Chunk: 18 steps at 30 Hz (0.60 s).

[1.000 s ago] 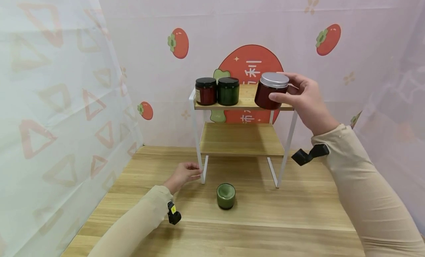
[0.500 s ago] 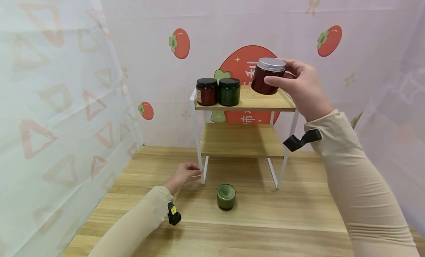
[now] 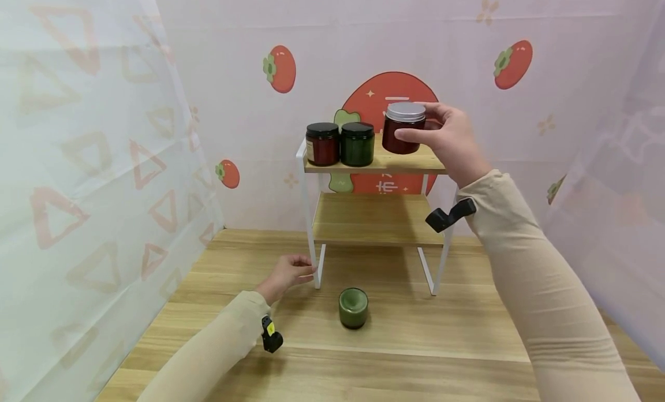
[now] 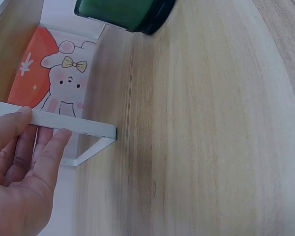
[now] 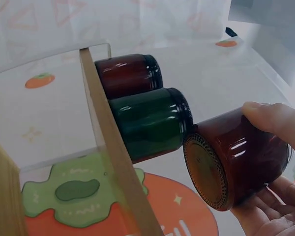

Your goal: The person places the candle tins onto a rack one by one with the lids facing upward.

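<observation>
My right hand [image 3: 451, 141] grips a dark red jar [image 3: 403, 136] with a silver lid, thumb in front, fingers behind. The jar hangs upright just above the top shelf [image 3: 395, 164], its ribbed bottom showing in the right wrist view. To its left stand a green jar [image 3: 357, 145] and a red jar [image 3: 322, 145] with a pale label, both black-lidded and side by side. My left hand [image 3: 288, 273] pinches the rack's white front left leg [image 4: 73, 123] near the tabletop. A small green jar [image 3: 353, 308] stands on the table before the rack.
The rack's lower wooden shelf [image 3: 378, 217] lies under the top one, between white metal legs. Beneath it spreads a wood-grain table [image 3: 441, 344]. A patterned cloth [image 3: 109, 159] walls off the left side, and another printed with persimmons hangs behind.
My right hand first lifted the silver-lidded jar higher, then moved it left and lowered it towards the top shelf beside the green jar. My left hand stays at the rack leg.
</observation>
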Available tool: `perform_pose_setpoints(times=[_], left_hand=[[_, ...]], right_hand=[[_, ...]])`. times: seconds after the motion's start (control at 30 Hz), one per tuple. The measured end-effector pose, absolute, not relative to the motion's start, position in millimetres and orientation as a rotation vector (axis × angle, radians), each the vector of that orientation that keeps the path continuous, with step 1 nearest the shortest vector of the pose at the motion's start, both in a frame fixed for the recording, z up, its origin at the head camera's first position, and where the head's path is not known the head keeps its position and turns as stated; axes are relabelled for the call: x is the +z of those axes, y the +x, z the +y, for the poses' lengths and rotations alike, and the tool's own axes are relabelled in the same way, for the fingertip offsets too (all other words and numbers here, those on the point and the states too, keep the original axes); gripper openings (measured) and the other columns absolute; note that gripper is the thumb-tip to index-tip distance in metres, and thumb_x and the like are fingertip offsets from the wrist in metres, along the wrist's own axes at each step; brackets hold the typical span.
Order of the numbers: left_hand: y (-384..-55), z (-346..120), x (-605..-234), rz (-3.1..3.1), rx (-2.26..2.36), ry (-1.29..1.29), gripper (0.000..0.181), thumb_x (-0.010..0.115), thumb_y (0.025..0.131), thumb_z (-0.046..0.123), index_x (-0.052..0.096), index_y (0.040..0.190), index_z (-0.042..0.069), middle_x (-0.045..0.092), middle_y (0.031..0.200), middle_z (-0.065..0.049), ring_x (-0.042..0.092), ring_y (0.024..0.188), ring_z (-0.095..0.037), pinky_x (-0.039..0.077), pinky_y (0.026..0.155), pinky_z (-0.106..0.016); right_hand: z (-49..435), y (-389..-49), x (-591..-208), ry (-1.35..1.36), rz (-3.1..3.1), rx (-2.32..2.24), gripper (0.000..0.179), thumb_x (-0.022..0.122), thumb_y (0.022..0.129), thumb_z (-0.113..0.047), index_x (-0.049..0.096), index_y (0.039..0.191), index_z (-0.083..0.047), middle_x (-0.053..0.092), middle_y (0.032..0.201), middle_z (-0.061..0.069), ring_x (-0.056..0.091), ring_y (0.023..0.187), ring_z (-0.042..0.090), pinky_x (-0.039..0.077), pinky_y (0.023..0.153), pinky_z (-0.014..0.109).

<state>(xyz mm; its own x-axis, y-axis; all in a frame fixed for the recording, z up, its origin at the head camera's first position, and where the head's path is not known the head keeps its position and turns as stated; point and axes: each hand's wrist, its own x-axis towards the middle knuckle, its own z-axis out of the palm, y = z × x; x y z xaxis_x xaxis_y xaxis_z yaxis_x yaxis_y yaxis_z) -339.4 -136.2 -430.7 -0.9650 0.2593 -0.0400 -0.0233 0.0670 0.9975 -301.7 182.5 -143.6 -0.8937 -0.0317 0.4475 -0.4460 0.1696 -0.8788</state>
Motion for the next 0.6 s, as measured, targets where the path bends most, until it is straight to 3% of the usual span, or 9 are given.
perform_pose_setpoints(times=[0.27, 0.6], left_hand=[[-339.6, -136.6, -432.5, 2.132, 1.996, 0.237, 0.014, 0.064, 0.090, -0.003, 0.057, 0.100, -0.009, 0.062, 0.094, -0.008, 0.063, 0.102, -0.030, 0.058, 0.092, -0.040], [-338.3, -136.1, -430.3, 2.139, 1.994, 0.240, 0.014, 0.064, 0.090, -0.002, 0.057, 0.101, -0.009, 0.061, 0.094, -0.007, 0.064, 0.100, -0.027, 0.057, 0.093, -0.041]], right_hand=[[177.9, -310.7, -150.7, 0.391, -2.197, 1.720, 0.064, 0.082, 0.078, -0.020, 0.052, 0.134, -0.007, 0.060, 0.117, 0.002, 0.058, 0.110, 0.017, 0.045, 0.101, 0.032], [171.2, -313.6, -154.6, 0.295, -2.297, 1.628, 0.071, 0.081, 0.080, -0.023, 0.046, 0.140, -0.008, 0.055, 0.129, 0.008, 0.054, 0.119, 0.019, 0.044, 0.106, 0.034]])
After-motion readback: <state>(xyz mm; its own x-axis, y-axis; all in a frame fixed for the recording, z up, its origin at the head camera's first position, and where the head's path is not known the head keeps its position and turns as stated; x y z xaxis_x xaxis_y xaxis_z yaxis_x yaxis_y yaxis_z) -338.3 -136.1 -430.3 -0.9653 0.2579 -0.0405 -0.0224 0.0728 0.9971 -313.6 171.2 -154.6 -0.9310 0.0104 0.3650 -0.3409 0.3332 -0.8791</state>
